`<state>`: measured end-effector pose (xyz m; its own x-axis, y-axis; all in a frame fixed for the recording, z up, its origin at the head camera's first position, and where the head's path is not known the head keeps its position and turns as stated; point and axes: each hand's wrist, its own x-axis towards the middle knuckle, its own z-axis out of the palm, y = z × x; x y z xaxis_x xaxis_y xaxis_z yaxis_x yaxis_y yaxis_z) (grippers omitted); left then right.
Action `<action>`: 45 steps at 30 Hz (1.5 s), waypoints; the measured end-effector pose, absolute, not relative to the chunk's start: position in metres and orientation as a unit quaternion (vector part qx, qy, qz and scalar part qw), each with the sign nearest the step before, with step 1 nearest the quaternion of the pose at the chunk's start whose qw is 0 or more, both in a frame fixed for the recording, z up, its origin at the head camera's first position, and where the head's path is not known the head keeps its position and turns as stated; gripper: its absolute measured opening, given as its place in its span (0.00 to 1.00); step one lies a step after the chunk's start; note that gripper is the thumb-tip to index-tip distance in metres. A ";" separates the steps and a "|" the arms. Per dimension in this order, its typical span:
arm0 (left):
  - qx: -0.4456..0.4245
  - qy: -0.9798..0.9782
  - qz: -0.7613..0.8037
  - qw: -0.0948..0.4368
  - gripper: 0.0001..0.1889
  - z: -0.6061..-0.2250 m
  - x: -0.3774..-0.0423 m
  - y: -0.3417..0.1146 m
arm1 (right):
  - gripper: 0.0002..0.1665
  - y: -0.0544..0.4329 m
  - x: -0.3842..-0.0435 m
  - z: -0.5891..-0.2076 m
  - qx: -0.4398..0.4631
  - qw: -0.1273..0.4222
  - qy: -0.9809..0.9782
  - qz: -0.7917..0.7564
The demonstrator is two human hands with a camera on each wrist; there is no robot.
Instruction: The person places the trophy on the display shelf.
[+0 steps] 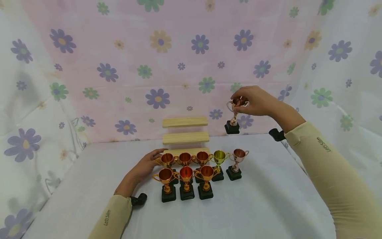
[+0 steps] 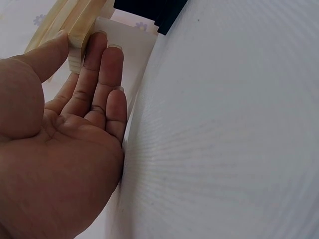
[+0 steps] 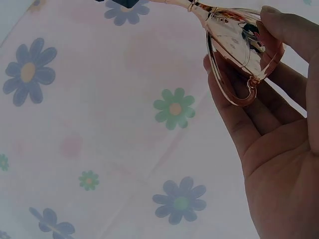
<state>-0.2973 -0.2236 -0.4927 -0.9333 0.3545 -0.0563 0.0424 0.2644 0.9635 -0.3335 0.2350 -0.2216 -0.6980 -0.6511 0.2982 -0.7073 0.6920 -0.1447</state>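
"Where's the cup (image 1: pixel 233 120)?"

"I see it raised, right of the stand (image 1: pixel 185 137): shiny rose-gold, two looped handles, square black base. The right hand (image 1: pixel 255 100) pinches its bowl, thumb against fingers."

"And the left hand (image 1: pixel 146 163)?"

"On my feed, thumb and fingers pinch the stand's left end."

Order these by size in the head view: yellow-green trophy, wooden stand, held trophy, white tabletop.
1. White tabletop
2. Wooden stand
3. Held trophy and yellow-green trophy: too close to rank; both partly covered.
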 end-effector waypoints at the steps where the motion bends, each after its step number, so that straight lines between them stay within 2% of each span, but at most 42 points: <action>1: 0.123 0.786 0.592 0.132 0.27 -0.493 -0.297 -0.224 | 0.22 0.232 -0.335 -0.220 0.370 0.113 -0.913 0.130; 27: 0.127 0.785 0.594 0.124 0.27 -0.495 -0.300 -0.223 | 0.22 0.144 -0.373 -0.216 0.372 0.216 -0.872 0.235; 45: 0.131 0.778 0.602 0.122 0.27 -0.495 -0.304 -0.224 | 0.25 0.086 -0.383 -0.225 0.357 0.177 -0.884 0.242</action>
<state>-0.3036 -0.2236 -0.4951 -0.9356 0.3515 -0.0328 0.0567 0.2413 0.9688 -0.3832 0.0863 -0.2249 -0.6821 -0.5466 0.4857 -0.7179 0.6269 -0.3026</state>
